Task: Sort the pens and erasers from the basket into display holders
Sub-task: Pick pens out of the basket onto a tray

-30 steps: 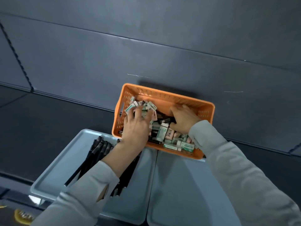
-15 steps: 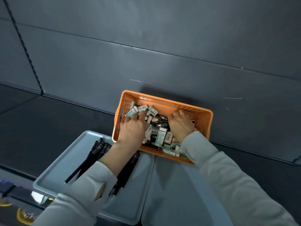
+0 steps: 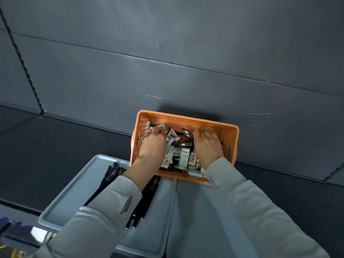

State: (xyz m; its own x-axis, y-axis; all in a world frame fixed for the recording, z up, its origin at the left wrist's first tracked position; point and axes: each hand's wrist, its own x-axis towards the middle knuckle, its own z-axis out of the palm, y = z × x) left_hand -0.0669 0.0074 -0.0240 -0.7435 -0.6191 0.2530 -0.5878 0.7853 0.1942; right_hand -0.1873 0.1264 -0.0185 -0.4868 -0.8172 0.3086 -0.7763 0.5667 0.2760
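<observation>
An orange perforated basket (image 3: 186,119) stands against the dark back wall and holds several boxed erasers (image 3: 183,155) mixed with dark pens (image 3: 187,134). Both my hands are inside it. My left hand (image 3: 154,144) digs into the far left corner, its fingers curled round white-and-green erasers (image 3: 161,126). My right hand (image 3: 207,146) reaches in on the right with its knuckles bent down over dark pens; its fingertips are hidden. A grey tray (image 3: 74,189) in front on the left holds several black pens (image 3: 111,174), partly covered by my left sleeve.
A second grey tray (image 3: 193,211) lies beside the first, in front of the basket, with my right sleeve over part of it. The dark shelf floor (image 3: 55,146) stretches to the left. Coloured items (image 3: 11,224) show at the bottom left edge.
My left hand has pushed further into the far left corner among the erasers. My right hand has drawn back slightly over the pens. The basket's contents have shifted.
</observation>
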